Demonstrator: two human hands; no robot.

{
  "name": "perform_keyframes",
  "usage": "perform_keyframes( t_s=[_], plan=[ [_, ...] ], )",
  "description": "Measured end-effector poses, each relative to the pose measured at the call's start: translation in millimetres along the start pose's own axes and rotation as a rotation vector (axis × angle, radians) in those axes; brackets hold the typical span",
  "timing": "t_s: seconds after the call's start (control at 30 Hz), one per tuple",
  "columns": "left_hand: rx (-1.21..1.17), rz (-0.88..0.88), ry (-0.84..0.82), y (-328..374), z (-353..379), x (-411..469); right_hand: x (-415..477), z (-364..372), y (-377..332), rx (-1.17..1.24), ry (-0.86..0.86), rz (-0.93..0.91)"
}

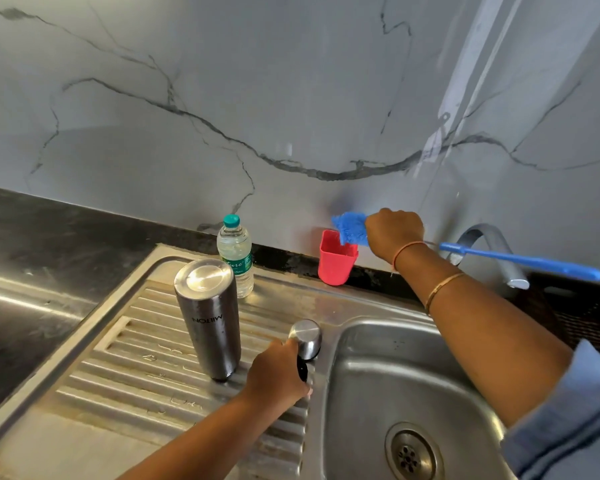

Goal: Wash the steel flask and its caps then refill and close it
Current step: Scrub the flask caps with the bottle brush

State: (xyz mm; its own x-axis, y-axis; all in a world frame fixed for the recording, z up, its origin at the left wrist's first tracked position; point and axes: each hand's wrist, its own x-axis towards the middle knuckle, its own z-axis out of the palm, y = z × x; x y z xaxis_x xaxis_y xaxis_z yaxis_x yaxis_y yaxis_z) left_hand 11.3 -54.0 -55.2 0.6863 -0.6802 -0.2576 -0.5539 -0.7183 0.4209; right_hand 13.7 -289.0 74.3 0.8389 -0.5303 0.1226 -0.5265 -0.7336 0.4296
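Observation:
The steel flask (207, 317) stands upside down on the ribbed drainboard (125, 372), left of the sink basin. A steel cap (306, 337) sits on the drainboard's right edge. My left hand (278, 374) grips a black piece just below that cap, thumb against the cap's side. My right hand (394, 233) holds a blue bottle brush (520, 259) near its bristle head (350, 228), with the bristles over a red cup (336, 259) at the wall. The brush's handle sticks out to the right.
A small plastic water bottle (235, 254) with a green cap stands behind the flask. The tap (492, 247) curves over the back right of the steel sink basin (368, 393), whose drain (411, 452) is near the bottom. Black countertop lies to the left.

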Motion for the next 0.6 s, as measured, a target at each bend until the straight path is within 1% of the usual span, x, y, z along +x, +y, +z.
perform_keyframes(
  t_s=[0.1,0.23,0.3,0.43,0.6],
  plan=[
    [-0.002,-0.003,0.013,0.4,-5.0,-3.6,-8.5,6.3,-1.5,0.068,-0.015,0.015],
    [-0.023,-0.007,0.016,-2.5,-9.3,-9.9,-17.3,9.9,-1.2,0.201,0.101,0.077],
    [-0.033,-0.011,0.019,-3.0,-10.3,-12.7,-19.1,12.6,-4.5,0.269,0.12,0.132],
    [-0.067,-0.024,0.033,-2.7,-12.9,-16.3,-22.0,30.6,-13.7,0.452,0.008,0.19],
    [-0.109,-0.038,0.091,0.8,-19.7,-15.8,-34.3,33.2,-9.7,0.463,0.043,0.205]
  ],
)
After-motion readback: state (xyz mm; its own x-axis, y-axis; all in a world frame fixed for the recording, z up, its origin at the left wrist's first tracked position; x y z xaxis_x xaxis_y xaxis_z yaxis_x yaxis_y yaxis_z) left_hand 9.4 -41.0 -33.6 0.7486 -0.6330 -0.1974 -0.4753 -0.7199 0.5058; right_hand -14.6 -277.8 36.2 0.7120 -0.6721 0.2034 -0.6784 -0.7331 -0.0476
